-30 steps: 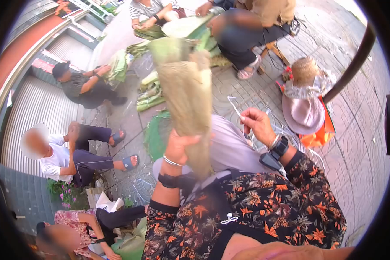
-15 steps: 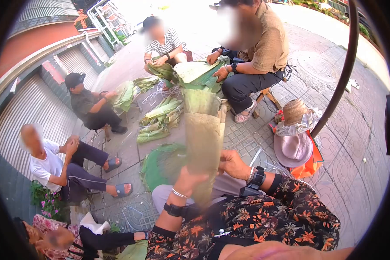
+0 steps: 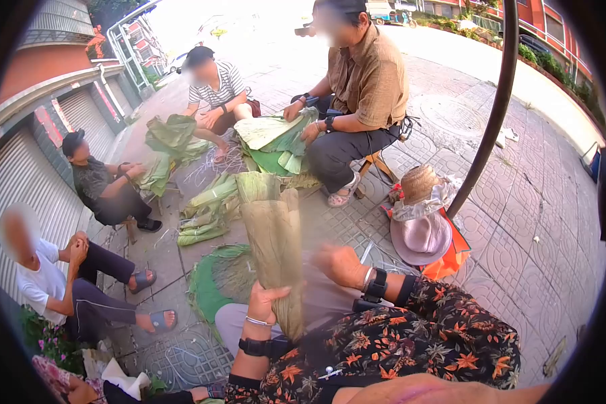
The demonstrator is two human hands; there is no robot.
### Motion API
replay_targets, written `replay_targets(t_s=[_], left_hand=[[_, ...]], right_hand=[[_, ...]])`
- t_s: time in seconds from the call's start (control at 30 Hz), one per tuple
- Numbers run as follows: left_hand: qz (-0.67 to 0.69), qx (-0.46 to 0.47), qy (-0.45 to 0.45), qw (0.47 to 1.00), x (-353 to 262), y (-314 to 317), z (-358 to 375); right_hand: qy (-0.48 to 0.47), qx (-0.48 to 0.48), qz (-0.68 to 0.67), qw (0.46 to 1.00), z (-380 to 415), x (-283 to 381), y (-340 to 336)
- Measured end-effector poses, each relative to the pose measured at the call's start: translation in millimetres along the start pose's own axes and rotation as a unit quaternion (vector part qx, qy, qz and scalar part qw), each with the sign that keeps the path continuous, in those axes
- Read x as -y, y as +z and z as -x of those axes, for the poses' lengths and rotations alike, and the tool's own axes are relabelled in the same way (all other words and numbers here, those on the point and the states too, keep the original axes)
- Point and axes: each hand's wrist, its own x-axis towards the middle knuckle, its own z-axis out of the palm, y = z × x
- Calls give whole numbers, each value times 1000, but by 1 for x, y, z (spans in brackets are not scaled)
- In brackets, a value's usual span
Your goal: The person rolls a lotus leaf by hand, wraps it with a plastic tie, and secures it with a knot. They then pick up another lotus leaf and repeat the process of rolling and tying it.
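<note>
A tall bundle of large flat leaves [image 3: 271, 232], olive-brown with a paler green top, stands nearly upright in front of my lap. My left hand [image 3: 269, 301] is closed round its lower part, the thumb across the front. My right hand [image 3: 343, 266] is to the right of the bundle, apart from it; its fingers are smeared by motion, so what they hold, if anything, does not show. Beyond my knees a round green leaf pile [image 3: 205, 286] lies on the paving. Pale thin strips [image 3: 367, 252] lie just beyond my right wrist.
Tied leaf bundles [image 3: 205, 209] lie ahead on the ground. A person in a brown shirt [image 3: 374, 87] and one in stripes [image 3: 219, 84] handle leaves; others sit at left. At right are a straw hat [image 3: 421, 185], a pink hat [image 3: 421, 239] and a dark pole [image 3: 491, 121].
My right hand has come off the leaf bundle, leaving a gap. My left hand keeps its hold. The view has turned right. The person in stripes has released leaves, now farther left.
</note>
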Motion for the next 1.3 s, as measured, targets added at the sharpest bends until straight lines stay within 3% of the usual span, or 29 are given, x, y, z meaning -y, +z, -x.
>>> replay_targets(t_s=[0.03,0.17,0.33,0.53,0.63,0.9,0.97,1.07,1.13,1.3], left_hand=[[0,0,-2,1000,1,0,0],[1,-1,-7,1000,3,-1,-2],[11,-7,-11,1000,9,-4,-4],[13,4,-19,1000,14,-3,-7],[16,6,-20,1000,19,-9,-10],[-8,5,-7,1000,35,-20,-19],[-80,0,24,996,44,-30,-28],[-153,-18,76,985,54,-27,-34],[-184,-21,67,980,54,-25,-34],[-138,-36,64,988,49,-14,-27]], right_hand=[[-1,7,9,1000,0,-3,0],[115,-32,-174,977,3,0,-1],[183,-101,-376,903,-2,15,-6],[133,-132,-386,903,-6,29,-22],[52,-164,-314,934,-7,33,-28],[-70,-132,-223,963,-28,56,-33],[-90,-132,-219,963,-38,55,-24],[-58,-116,-245,961,-54,43,5],[68,-50,-362,928,-58,44,11],[101,-55,-374,920,-58,37,27]])
